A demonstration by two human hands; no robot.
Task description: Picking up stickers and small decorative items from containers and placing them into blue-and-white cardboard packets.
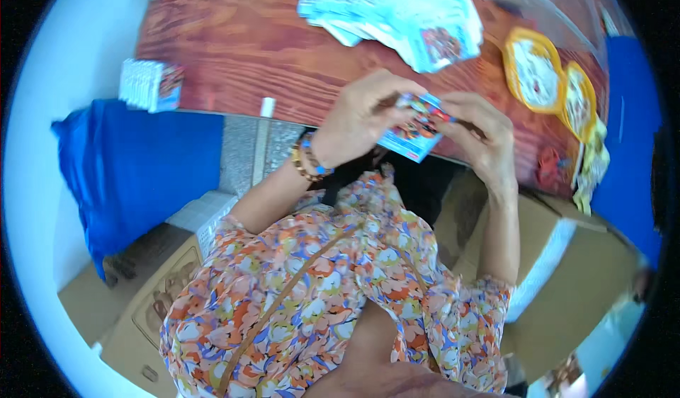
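Over the table's near edge, my left hand (365,111) closes its thumb and fingers on a small blue printed packet (413,143) with a colourful picture. My right hand (485,132) is pinched at the packet's upper right. Small red and blue bits (440,115) show at its fingertips, too blurred to tell whether they are loose pieces or print. Beaded bracelets (309,158) circle my left wrist. Beyond my hands lies an overlapping pile of light blue and white packets (386,8), one showing a similar picture.
At the left table edge sits a row of small packets (150,86). Two yellow trays (533,72) with whitish contents are at the right, near a red tangled item (550,168) and a pale yellow cloth (595,164). Blue fabric (152,164) and an open cardboard box (577,277) flank me below.
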